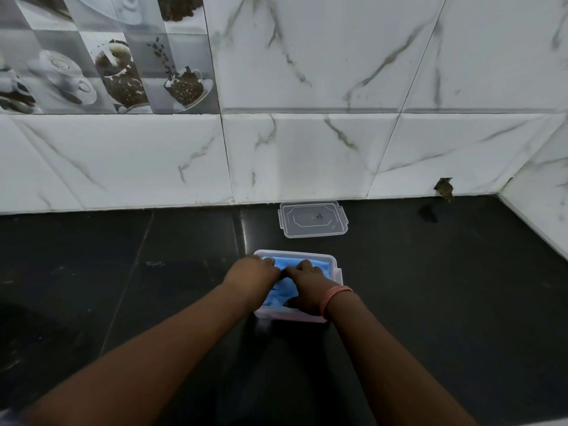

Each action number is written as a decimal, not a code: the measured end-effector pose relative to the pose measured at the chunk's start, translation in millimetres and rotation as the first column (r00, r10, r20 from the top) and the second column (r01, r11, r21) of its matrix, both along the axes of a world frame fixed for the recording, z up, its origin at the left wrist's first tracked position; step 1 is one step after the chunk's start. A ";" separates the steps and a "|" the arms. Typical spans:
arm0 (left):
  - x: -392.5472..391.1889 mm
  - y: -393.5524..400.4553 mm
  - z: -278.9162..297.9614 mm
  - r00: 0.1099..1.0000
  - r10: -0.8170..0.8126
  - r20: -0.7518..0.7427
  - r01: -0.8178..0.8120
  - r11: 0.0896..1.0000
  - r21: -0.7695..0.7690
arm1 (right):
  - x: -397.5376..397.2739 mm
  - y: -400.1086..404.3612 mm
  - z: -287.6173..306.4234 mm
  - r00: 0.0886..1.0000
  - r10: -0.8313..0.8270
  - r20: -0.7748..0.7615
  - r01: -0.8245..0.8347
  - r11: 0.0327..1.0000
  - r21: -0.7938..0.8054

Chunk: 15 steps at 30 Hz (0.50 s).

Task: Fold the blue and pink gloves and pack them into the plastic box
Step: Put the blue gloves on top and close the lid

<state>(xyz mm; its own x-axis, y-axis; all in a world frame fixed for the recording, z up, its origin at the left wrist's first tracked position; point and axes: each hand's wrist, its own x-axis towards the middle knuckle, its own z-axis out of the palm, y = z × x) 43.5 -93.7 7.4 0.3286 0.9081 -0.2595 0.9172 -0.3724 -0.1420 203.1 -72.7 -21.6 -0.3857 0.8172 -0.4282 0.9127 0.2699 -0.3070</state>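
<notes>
A clear plastic box [335,262] stands on the black counter in the middle of the view. Folded blue gloves [284,287] lie on top inside it. A pink tint shows through the box's near wall [289,315], likely the pink gloves underneath. My left hand [253,273] presses down on the blue gloves at the box's left side. My right hand [307,285] presses on them at the right side, fingers bent down into the box. The two hands touch in the middle.
The box's clear lid [313,219] lies flat behind the box, close to the marble-tiled wall. A side wall closes the counter at the right. A small brown hole [444,189] marks the wall's base.
</notes>
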 end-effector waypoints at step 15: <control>-11.2 21.3 5.9 0.982 -0.180 -0.060 0.187 0.975 0.122 | -9.9 -1.0 -9.3 0.988 -0.125 0.091 0.125 0.992 0.005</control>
<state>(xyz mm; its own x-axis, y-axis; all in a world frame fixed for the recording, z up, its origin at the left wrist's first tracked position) 32.3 -72.4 13.3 0.4826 0.8599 -0.1663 0.8257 -0.5100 -0.2409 193.2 -73.7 -30.9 -0.2396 0.8562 -0.4577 0.9634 0.1513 -0.2213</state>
